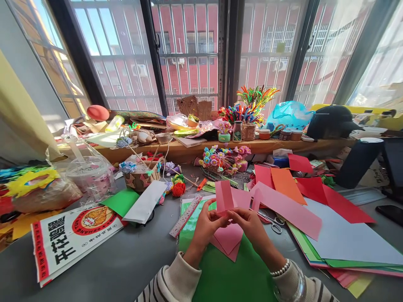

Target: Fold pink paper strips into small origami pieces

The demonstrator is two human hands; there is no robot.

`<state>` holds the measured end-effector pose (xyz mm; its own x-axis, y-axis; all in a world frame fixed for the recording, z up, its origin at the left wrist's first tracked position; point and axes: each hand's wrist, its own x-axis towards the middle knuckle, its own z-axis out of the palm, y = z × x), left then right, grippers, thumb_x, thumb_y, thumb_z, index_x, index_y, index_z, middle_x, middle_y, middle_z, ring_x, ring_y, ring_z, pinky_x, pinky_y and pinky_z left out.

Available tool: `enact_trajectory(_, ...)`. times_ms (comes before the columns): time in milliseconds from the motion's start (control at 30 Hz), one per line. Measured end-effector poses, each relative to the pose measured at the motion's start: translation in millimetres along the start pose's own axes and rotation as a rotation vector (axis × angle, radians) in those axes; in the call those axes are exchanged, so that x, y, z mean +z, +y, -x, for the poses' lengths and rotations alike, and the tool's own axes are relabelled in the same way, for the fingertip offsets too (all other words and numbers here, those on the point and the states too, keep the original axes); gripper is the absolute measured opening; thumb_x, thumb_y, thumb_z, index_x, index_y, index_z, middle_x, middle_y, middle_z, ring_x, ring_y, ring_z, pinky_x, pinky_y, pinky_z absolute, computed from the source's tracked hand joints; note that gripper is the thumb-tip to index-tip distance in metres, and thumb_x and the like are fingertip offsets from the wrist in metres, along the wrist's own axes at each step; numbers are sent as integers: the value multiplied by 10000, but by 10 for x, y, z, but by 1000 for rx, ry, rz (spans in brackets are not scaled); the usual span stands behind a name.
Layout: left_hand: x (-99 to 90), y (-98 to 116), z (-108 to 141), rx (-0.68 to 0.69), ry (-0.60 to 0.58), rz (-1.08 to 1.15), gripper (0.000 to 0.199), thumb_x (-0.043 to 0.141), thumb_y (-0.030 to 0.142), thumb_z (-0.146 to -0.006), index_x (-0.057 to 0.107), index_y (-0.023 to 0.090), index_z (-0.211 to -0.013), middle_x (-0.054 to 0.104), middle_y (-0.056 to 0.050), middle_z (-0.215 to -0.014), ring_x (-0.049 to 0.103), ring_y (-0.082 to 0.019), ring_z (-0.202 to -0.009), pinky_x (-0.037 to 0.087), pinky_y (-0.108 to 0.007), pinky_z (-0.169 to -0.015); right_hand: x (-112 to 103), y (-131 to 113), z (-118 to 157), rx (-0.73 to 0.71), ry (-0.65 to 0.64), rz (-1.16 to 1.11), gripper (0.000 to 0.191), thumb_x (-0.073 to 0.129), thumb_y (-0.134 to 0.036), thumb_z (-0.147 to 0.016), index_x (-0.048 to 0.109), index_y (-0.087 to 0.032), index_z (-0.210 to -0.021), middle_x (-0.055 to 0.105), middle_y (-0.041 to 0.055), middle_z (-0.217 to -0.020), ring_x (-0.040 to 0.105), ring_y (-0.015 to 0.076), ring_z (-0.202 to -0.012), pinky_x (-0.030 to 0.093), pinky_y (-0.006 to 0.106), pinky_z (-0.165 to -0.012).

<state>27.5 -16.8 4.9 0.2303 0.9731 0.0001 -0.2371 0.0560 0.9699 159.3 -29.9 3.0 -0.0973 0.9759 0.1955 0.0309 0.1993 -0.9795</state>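
Observation:
A small folded pink paper (pixel 224 196) stands upright between my two hands. My left hand (pixel 206 226) pinches its lower edge from the left, and my right hand (pixel 247 224) pinches it from the right, with the fingertips of both nearly touching. Beneath the hands, pink paper pieces (pixel 229 240) lie on a green sheet (pixel 234 279). A ruler (pixel 186 216) rests left of my left hand. To the right of my right hand are silver scissors (pixel 276 225), partly covered by a long pink strip (pixel 291 209).
At the right lies a stack of coloured sheets (pixel 349 235) with red and orange papers (pixel 287 184). A printed paper bag (pixel 75 239) is at the left, near a plastic cup (pixel 90 172). Crocheted flowers (pixel 220 159) stand behind, below a cluttered window sill (pixel 195 149).

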Motion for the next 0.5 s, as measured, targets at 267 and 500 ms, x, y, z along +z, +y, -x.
enact_trajectory(267, -13, -2, -11, -60, -3, 34, 666, 715, 294, -515, 352, 132, -1050, 608, 0, -582, 609, -182, -591, 465, -298, -595, 2, 21, 16, 16, -12, -87, 294, 511, -391, -726, 653, -136, -757, 639, 51, -683, 573, 176, -678, 454, 297, -660)
enact_trajectory(500, -7, -1, -2, -27, -8, 1, 555, 685, 299, -559, 382, 148, -999, 628, -19, -651, 615, -184, -607, 463, -310, -616, -26, 35, 5, 33, 12, -92, 281, 518, -391, -720, 635, -135, -710, 629, 45, -689, 556, 160, -670, 446, 276, -644)
